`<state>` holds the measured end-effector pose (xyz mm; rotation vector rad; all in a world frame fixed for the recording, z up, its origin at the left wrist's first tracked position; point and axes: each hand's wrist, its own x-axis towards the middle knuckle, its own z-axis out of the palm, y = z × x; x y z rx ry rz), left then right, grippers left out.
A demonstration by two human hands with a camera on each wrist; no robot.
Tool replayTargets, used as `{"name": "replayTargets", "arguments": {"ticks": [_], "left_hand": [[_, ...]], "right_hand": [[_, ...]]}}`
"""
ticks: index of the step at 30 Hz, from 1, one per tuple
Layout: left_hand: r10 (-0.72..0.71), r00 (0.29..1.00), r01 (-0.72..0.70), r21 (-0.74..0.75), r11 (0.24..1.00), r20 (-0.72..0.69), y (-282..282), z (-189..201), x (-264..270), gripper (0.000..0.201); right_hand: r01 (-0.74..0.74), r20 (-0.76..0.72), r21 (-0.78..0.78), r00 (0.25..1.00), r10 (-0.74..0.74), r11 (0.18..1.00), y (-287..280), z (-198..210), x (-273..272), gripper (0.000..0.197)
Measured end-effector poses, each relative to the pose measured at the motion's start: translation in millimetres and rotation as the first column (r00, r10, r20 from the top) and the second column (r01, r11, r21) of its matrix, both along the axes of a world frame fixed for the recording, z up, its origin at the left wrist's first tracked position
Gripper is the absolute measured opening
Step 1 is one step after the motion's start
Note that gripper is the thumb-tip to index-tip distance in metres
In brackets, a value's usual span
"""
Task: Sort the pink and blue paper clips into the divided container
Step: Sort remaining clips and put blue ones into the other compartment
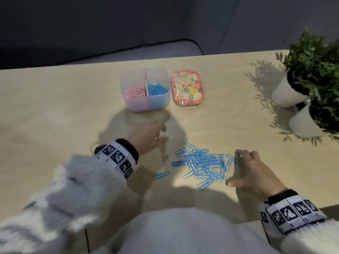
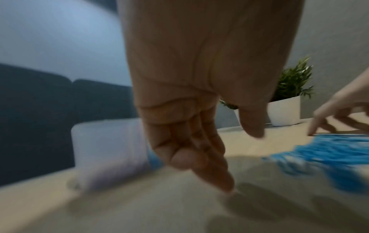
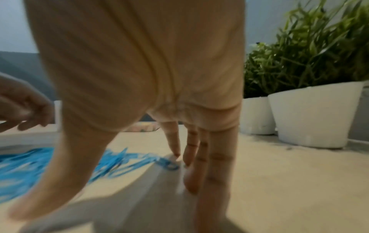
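A translucent divided container [image 1: 145, 105] stands at the table's far middle, with pink clips [image 1: 134, 92] in its left half and blue clips [image 1: 156, 89] in its right half. A pile of blue paper clips [image 1: 201, 165] lies near the front edge. My left hand [image 1: 150, 138] hovers blurred between the container and the pile, fingers relaxed and empty [image 2: 199, 157]. My right hand [image 1: 251, 171] rests on the table at the pile's right edge with fingers spread, fingertips [image 3: 176, 153] touching the outermost blue clips [image 3: 166, 164].
A flowered tin lid [image 1: 188, 88] lies right of the container. Two potted plants in white pots [image 1: 286, 94] stand at the right side of the table. One loose blue clip [image 1: 162, 175] lies left of the pile. A dark sofa sits beyond the table.
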<state>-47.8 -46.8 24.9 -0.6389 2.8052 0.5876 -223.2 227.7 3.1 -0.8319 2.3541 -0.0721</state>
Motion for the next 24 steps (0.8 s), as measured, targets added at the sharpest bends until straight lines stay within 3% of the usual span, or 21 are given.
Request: {"name": "replayTargets", "arguments": {"ticks": [1, 3, 7, 13, 17, 21, 24], "left_hand": [[0.007, 0.992, -0.017, 0.077, 0.997, 0.127, 7.8, -8.7, 15.2, 0.034], [-0.001, 0.975, -0.037, 0.166, 0.986, 0.223, 21.7, -25.3, 36.9, 0.042], [0.009, 0.995, -0.033, 0.237, 0.971, 0.102, 47.1, -41.9, 42.7, 0.028], [-0.029, 0.999, 0.027, 0.101, 0.995, 0.017, 58.6, -46.7, 4.9, 0.025], [-0.053, 0.985, 0.057, 0.016, 0.998, -0.161, 47.5, -44.3, 2.8, 0.055], [-0.190, 0.982, 0.191, -0.104, 0.976, 0.024, 34.2, -58.0, -1.4, 0.115], [-0.209, 0.973, 0.216, -0.065, 0.974, 0.097, 38.5, -61.4, -6.1, 0.119]], "right_hand": [[-0.005, 0.012, -0.036, 1.000, 0.005, 0.999, 2.1, -4.9, 5.1, 0.103], [-0.016, 0.016, -0.122, 1.000, 0.018, 0.992, -1.4, -13.2, 16.6, 0.111], [-0.116, 0.017, -0.223, 0.992, 0.123, 0.968, -24.6, -25.7, 43.7, 0.111], [-0.178, 0.000, -0.306, 0.982, 0.187, 0.935, -72.8, -28.6, 61.6, 0.086], [-0.170, -0.005, -0.302, 0.984, 0.177, 0.938, -67.9, -22.7, 44.0, 0.082], [-0.191, -0.023, -0.190, 0.981, 0.190, 0.963, -57.9, -25.2, 38.5, 0.072], [-0.229, -0.038, -0.220, 0.973, 0.227, 0.948, -71.3, -26.6, 53.5, 0.082]]}}
